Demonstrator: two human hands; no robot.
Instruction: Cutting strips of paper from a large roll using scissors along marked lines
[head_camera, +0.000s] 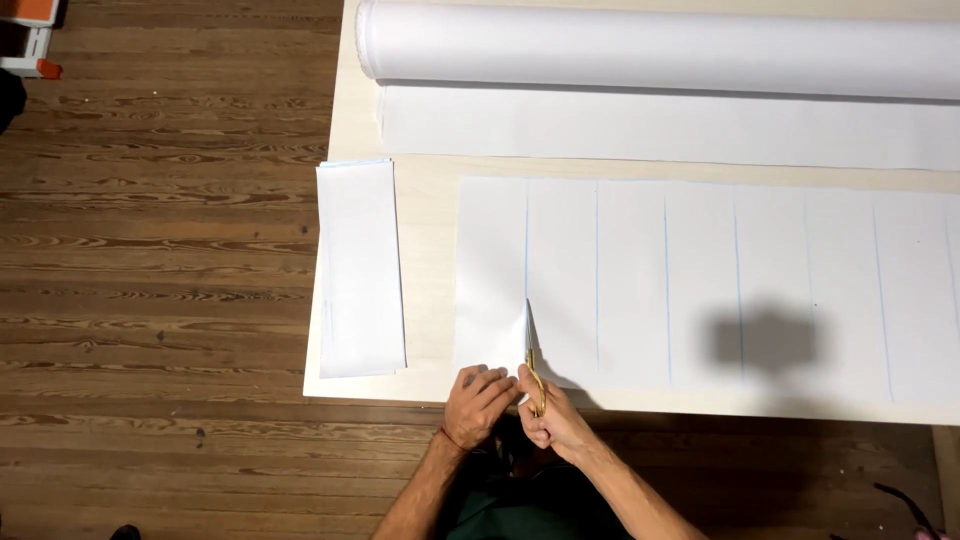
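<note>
Low in the frame, just left of centre, both hands meet at the near edge of a pale wooden table (430, 200). The right hand (552, 420) is closed around the handles of a pair of gold-coloured scissors (535, 385), fingers curled tight through and over the loops; the blades point up the frame and sit in the bottom edge of a wide white sheet (700, 290) marked with thin blue vertical lines. The cut follows the leftmost of those lines, and the paper beside the blades has lifted into a small peak. The left hand (478, 405) rests just beside the scissors, its fingers bent and pressed together, pinching the lower edge of the strip being freed on the left side of the sheet (the thumb is hidden under the fingers, so how it grips cannot be told).

At centre left a separate narrow white strip (360, 268) lies alone, overhanging the table's left edge slightly. Across the top of the frame lies a thick roll of white material (650, 50), with its unrolled layer (660, 125) spread flat just below it. A soft dark shadow (765, 342) falls on the sheet right of centre. The table stands on a dark plank floor (160, 250), and an orange and white object (35, 30) shows in the upper left corner
</note>
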